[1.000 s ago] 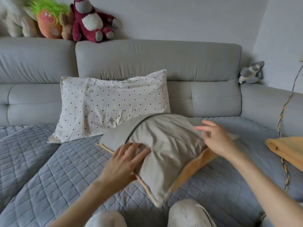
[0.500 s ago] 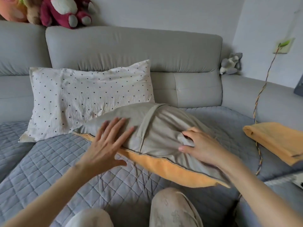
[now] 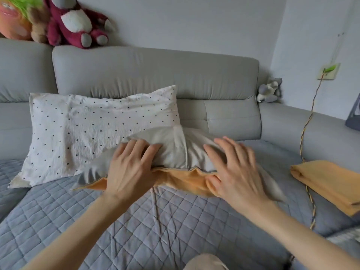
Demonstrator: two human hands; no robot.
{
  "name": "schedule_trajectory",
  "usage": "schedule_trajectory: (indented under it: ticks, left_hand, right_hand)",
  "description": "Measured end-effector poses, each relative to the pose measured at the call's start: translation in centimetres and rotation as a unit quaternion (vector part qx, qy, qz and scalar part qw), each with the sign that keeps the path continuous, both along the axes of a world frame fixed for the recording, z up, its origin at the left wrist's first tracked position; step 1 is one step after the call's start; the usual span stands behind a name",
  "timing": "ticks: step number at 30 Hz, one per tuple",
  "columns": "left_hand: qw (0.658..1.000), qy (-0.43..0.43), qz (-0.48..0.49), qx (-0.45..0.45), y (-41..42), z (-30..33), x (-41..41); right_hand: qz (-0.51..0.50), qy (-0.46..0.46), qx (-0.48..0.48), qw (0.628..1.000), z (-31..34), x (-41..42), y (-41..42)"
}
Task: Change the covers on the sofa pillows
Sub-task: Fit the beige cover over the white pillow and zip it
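a: where's the pillow being worked on?
b: lying on the quilted grey sofa cover [image 3: 136,221], middle of the seat. grey pillow [image 3: 175,151] with an orange cover [image 3: 181,180] showing along the near edge, bunched and wavy there.

a: left hand?
b: left hand [image 3: 129,170] planted on the left part of the grey pillow, fingers [image 3: 136,147] bent and dug into the fabric, gripping a fold. thumb side down by the orange edge.

a: and the right?
b: right hand [image 3: 236,172] laid on the right part of the pillow, fingers [image 3: 229,151] spread and nearly straight, pressing flat. nothing pinched as far as can be seen; thumb touching the orange cover's edge.

a: anything else nearby?
b: polka-dot white pillow [image 3: 97,133] propped against the grey sofa backrest [image 3: 155,75], just behind and left of the grey one, overlapped by it. folded orange cloth [image 3: 331,184] on the seat to the right, well apart from the hands. braided cord [image 3: 305,133] running down from a wall socket [image 3: 329,72] past that cloth. plush toys on top of the backrest: dark red bear [image 3: 76,22], and an orange one with green hair [image 3: 13,18]. small grey plush [image 3: 269,90] in the corner of the sofa.
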State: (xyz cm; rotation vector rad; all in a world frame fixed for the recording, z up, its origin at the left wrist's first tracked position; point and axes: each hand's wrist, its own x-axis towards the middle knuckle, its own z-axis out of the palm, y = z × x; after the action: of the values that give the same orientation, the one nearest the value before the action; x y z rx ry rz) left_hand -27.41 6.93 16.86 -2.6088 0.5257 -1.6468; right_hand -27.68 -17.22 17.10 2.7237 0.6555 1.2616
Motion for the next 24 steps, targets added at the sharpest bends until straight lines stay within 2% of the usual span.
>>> schedule_trajectory:
  ticks: [3, 6, 8, 13, 15, 19, 21, 24]
  left_hand:
    - [0.998, 0.048, 0.048, 0.02, -0.5, -2.3, 0.0]
    - [0.986, 0.115, 0.11, 0.048, 0.3, -8.0, 0.1]
    - [0.98, 0.127, 0.141, 0.049, 1.2, -10.0, 0.6]
    - [0.967, 0.158, 0.187, 0.07, 2.5, -10.0, 6.2]
    - [0.965, 0.171, 0.185, 0.072, 2.6, -10.0, 8.9]
    - [0.976, 0.129, 0.161, 0.062, 1.8, -11.7, 12.9]
    - [0.982, 0.112, 0.147, 0.035, 1.5, -11.2, 14.1]
    - [0.978, 0.154, 0.134, 0.038, 1.7, -9.3, 14.2]
  right_hand:
    - [-0.01, 0.057, 0.031, 0.998, -2.5, 1.6, -1.6]
    - [-0.006, 0.125, -0.025, 0.992, -7.3, 3.4, 0.5]
    - [-0.015, 0.115, -0.052, 0.992, -8.4, 4.8, 2.6]
    - [-0.016, 0.097, -0.075, 0.992, -7.5, 11.3, 6.1]
    - [-0.012, 0.079, -0.052, 0.995, -8.2, 14.1, 7.0]
    - [0.003, 0.036, -0.009, 0.999, -10.2, 18.0, 8.2]
    - [0.004, 0.042, 0.002, 0.999, -9.8, 19.1, 8.8]
    - [0.01, 0.086, 0.003, 0.996, -8.4, 19.2, 9.0]
